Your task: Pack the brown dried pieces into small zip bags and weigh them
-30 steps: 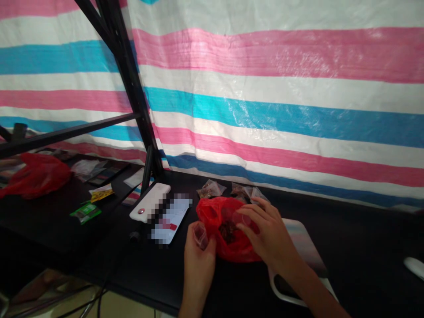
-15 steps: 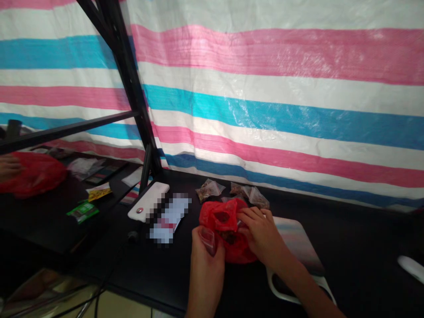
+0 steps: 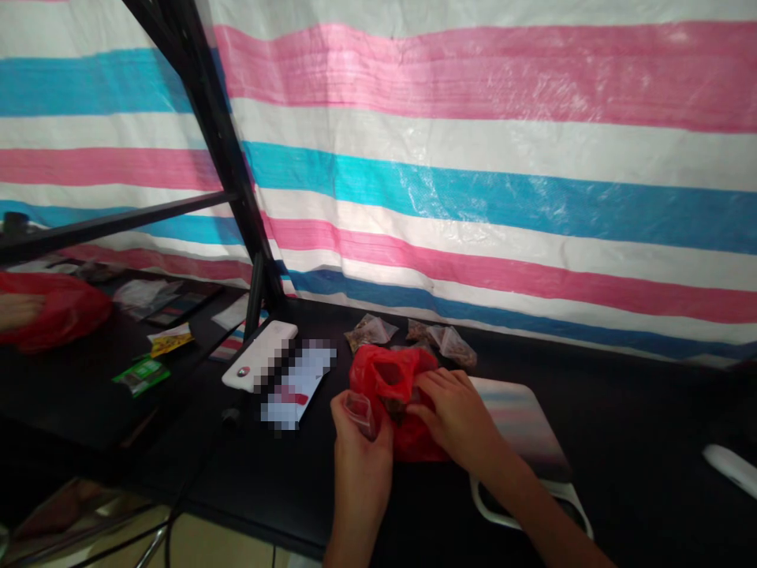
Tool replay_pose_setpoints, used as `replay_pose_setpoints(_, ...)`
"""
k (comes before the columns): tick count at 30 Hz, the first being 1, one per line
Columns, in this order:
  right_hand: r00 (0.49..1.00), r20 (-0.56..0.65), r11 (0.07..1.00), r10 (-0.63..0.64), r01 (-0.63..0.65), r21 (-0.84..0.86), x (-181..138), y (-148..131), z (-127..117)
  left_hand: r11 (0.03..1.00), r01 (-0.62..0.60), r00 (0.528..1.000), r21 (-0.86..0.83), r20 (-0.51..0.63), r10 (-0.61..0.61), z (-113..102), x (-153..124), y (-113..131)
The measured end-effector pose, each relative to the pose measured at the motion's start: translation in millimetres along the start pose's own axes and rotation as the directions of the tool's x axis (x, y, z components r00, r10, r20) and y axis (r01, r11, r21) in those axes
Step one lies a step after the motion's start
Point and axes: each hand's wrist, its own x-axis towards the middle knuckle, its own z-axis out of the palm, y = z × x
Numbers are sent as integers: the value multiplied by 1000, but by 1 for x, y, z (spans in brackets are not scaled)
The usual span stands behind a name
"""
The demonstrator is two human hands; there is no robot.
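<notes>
Red bag (image 3: 421, 443), contents (image 3: 395, 407) partly hidden

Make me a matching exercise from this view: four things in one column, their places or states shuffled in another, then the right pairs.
Things
1. Left hand
2. Bags of brown bits
3. Green packet
4. Right hand

Places or states
A. Beside the yellow packet, left of the white device
B. At the right side of the middle red plastic bag
C. Holding a small open clear bag
D. On the black table, close to the striped sheet

Right pairs: 1-C, 2-D, 3-A, 4-B
</notes>
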Motion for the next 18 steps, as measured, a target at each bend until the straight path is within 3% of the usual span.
replay_pose_setpoints(4,1000,25,997,2,-4,75,0,-1,3,993,-15,1000,-118,-9,14,7,13,-2)
replay_pose_setpoints(8,999,28,999,26,-27,46,0,-2,5,973,68,997,-222,38,-61,7,24,-7)
replay_pose_setpoints(11,999,23,998,44,-45,36,-1,-5,5,963,125,992,-237,53,-116,4,26,-7)
replay_pose_setpoints(15,999,13,999,42,-42,30,-3,-8,7,960,112,994,-257,8,-113,6,29,0)
replay_pose_setpoints(18,998,8,998,56,-56,12,-4,-8,8,932,164,986,-323,78,-146,10,33,6)
